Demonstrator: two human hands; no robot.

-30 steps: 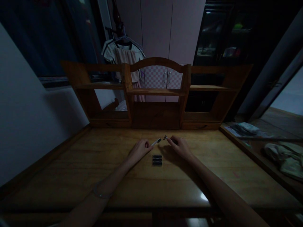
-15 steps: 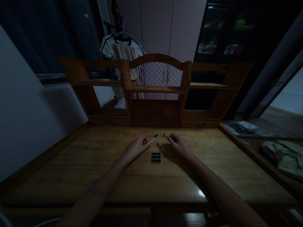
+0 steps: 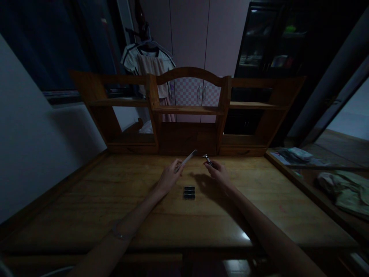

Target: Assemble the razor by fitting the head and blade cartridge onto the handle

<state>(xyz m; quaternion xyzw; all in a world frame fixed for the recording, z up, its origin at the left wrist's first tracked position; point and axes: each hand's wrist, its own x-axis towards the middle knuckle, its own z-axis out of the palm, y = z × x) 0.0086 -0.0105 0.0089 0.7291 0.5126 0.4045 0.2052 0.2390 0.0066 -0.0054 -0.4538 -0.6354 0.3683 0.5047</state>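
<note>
My left hand [image 3: 170, 177] is closed around the lower end of a slim, pale stick [image 3: 188, 157] with a darker tip, shaped much like a toothbrush. The stick slants up to the right above the desk. Opposite it, my right hand [image 3: 219, 173] pinches a small tool [image 3: 208, 159] with a shiny metal head and a dark handle; its exact kind is too small to make out. The two held things are apart. On the desk below, between my forearms, lies a small clear pack [image 3: 189, 192] with three dark bars in it.
The wooden desk [image 3: 129, 219] carries a shelf unit [image 3: 188, 110] along its back edge. At the right, beyond the desk's raised edge, are plastic-wrapped items [image 3: 298, 154] and a crumpled cloth [image 3: 346, 190]. Clothes [image 3: 152, 61] hang behind the shelf.
Both hands have risen slightly and moved away from me. The pale stick is tilted more upright and shows more of its length. The metal-headed tool has moved right and up; its handle shows more.
</note>
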